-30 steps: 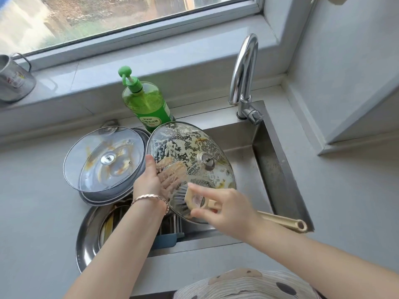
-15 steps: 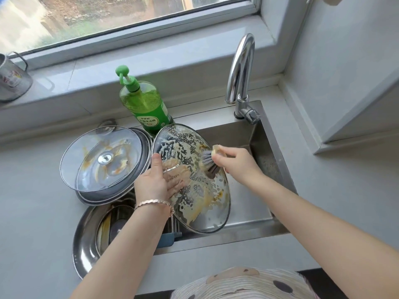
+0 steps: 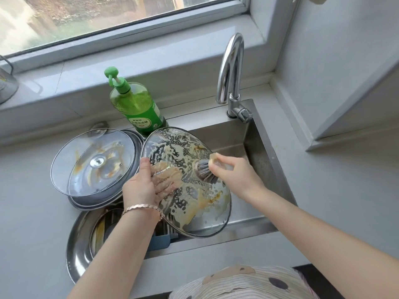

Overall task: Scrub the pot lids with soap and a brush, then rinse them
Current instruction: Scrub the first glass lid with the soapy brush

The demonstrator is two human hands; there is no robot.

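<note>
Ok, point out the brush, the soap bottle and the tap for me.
brush (image 3: 205,171), head view, on the grey bristles against the lid.
soap bottle (image 3: 133,104), head view, on the green body above the label.
tap (image 3: 235,44), head view, on the top of the chrome bend.

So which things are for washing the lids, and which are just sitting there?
For the job: soapy lid, gripped by the left hand; brush, gripped by the right hand; dirty lid beside it; soap bottle; tap; sink.
Just lying about: metal mug on the windowsill; blue rack.
</note>
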